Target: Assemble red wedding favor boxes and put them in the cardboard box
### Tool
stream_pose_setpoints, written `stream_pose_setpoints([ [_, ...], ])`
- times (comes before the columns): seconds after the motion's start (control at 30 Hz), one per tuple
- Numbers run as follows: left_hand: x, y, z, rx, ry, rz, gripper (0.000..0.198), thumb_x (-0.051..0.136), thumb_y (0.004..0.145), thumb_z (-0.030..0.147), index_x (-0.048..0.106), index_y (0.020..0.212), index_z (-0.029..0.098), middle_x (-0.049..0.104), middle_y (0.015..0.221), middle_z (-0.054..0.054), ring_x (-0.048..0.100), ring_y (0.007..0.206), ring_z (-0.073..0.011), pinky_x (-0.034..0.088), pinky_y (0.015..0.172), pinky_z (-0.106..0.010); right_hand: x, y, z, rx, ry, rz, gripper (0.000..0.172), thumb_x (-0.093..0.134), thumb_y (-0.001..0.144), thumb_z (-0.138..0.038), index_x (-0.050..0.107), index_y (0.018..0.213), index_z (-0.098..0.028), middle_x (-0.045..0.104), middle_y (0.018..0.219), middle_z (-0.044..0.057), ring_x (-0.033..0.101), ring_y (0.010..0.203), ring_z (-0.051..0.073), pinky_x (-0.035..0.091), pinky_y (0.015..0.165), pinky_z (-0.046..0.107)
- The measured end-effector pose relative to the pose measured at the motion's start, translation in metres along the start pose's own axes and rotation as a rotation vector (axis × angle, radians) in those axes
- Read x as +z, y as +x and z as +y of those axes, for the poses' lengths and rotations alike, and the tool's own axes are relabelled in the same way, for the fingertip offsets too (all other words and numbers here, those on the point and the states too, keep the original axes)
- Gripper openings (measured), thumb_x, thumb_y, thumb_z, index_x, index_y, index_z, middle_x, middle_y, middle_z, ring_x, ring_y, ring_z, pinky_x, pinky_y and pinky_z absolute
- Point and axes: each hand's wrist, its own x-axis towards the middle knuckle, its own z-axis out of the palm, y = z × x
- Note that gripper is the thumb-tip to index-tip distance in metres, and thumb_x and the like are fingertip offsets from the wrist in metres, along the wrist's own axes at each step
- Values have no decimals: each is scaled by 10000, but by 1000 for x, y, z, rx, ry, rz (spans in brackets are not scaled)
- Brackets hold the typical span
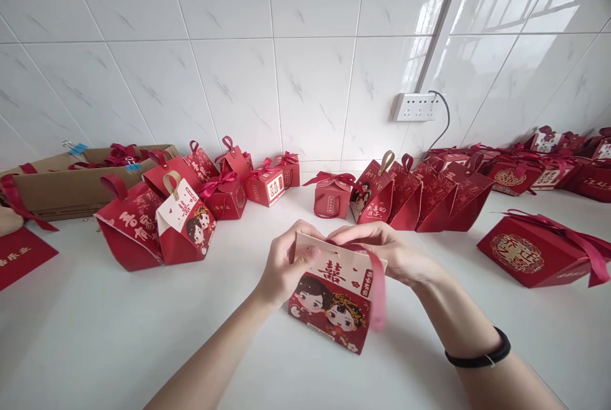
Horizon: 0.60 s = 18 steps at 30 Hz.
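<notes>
A red and white candy gift box [329, 308] with two cartoon figures on its front is held tilted above the white table. My left hand [291, 263] is closed on its upper left corner, thumb on the front face and fingers behind. At the top edge, my right hand [382, 247] is closed around a dark pink ribbon [378, 295]. One end of this ribbon hangs down the box's right side, slightly blurred. The fingertips of my right hand are partly hidden behind the box's top edge.
Several finished red boxes stand at the left, among them a white-topped box [188, 216]. A row of folded red boxes [429, 197] is at the back right, and a larger ribboned box [534, 251] sits nearer. A cardboard carton [81, 190] holds ribboned items. A power strip [417, 107] is on the wall.
</notes>
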Motion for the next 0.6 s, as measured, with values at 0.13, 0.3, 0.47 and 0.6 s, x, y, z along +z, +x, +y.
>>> stream_pose_setpoints([
  [0.13, 0, 0, -1, -48, -32, 14, 285, 695, 783, 404, 590, 906, 169, 570, 721, 4, 537, 645, -107, 414, 585, -179, 2, 2, 1, -60, -105, -17, 178, 695, 807, -292, 740, 958, -211, 688, 1063, 65, 641, 900, 165, 516, 779, 297],
  [0.3, 1, 0, -2, -75, -118, 41, 304, 732, 756, 384, 579, 911, 172, 566, 730, 10, 529, 625, -94, 414, 569, -171, 4, 1, 1, -87, -120, -55, 247, 664, 833, -322, 696, 1061, -233, 671, 1074, 65, 638, 888, 165, 519, 759, 288],
  [0.47, -1, 2, -4, -90, -232, 52, 385, 764, 730, 340, 547, 1018, 207, 599, 731, 12, 564, 626, -107, 440, 566, -179, 3, -1, -3, -135, -108, -230, 438, 634, 844, -418, 586, 1264, -301, 446, 1437, 59, 425, 1292, 262, 405, 1012, 410],
  [0.6, -3, 3, -5, -89, -196, 82, 323, 768, 720, 353, 573, 906, 176, 575, 723, 6, 541, 614, -98, 420, 543, -166, 3, 1, 1, -159, -97, -188, 370, 654, 835, -409, 624, 1159, -231, 553, 1239, 88, 527, 1122, 219, 460, 904, 352],
])
